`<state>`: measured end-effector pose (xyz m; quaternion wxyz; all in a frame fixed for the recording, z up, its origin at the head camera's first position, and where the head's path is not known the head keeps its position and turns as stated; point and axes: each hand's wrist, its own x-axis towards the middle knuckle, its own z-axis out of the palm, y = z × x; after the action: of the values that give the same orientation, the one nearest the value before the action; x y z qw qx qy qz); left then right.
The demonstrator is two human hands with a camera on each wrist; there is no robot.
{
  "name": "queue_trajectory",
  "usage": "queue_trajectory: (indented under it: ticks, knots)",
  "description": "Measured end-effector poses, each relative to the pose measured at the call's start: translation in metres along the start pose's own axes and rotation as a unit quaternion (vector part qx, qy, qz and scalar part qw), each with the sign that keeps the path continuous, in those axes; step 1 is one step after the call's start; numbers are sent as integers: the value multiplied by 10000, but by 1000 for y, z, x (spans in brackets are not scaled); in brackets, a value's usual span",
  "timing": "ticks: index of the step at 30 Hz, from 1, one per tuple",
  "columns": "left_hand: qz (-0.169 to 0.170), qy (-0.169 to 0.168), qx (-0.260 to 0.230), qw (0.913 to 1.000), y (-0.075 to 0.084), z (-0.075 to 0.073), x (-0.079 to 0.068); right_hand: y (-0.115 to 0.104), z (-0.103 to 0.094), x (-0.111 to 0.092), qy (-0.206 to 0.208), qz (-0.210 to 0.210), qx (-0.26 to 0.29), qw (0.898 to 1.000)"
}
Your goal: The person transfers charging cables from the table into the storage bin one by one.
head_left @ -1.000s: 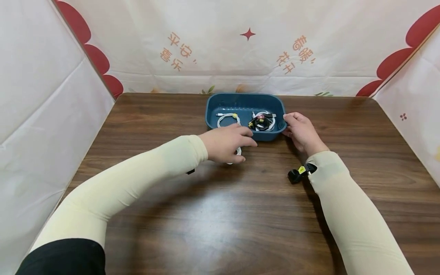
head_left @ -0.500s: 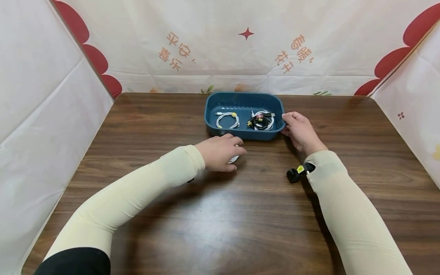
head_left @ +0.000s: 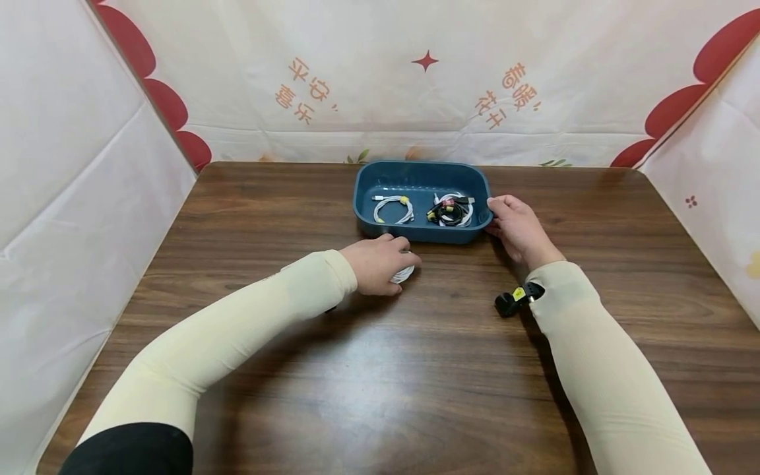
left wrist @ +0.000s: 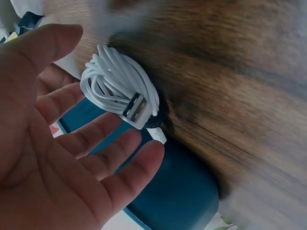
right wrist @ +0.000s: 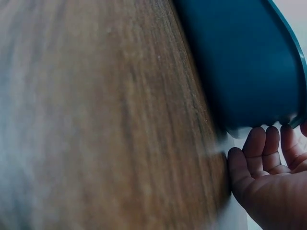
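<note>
My left hand [head_left: 375, 265] is over a coiled white USB cable [left wrist: 120, 88] in front of the blue plastic bin [head_left: 427, 234]. In the left wrist view its fingers, slightly bent, touch the coil's side, and the thumb stands apart from it. The cable's USB plug [left wrist: 136, 109] faces the camera. In the head view the hand covers most of the coil. My right hand [head_left: 522, 227] holds the bin's right end, thumb at the rim and fingertips [right wrist: 256, 139] against the outer wall.
Inside the bin lie a white coiled cable [head_left: 394, 208] at left and a bundle of black and white cables [head_left: 452, 210] at right. The wooden table [head_left: 356, 389] extends toward me. White cloth walls [head_left: 332, 39] stand at the back and sides.
My left hand has drawn back slightly from the bin toward me and left, uncovering the white cable inside. The right hand keeps its hold on the bin.
</note>
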<state>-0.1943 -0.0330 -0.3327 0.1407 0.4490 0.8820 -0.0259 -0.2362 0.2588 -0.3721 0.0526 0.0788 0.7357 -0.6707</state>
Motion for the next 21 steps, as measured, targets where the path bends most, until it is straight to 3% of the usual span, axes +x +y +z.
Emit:
queue_trajectory:
  ticks: [6,14,21]
  knots:
    - [40,-22,160,9999,-1,1,5,1,0,0,-11,-1,-8,10000]
    - [8,-412,-163,9990,-3,5,6,3,1,2,30,-84,75,9999]
    - [74,-425,-116,9990,-3,6,8,3,1,2,28,-113,144,9998]
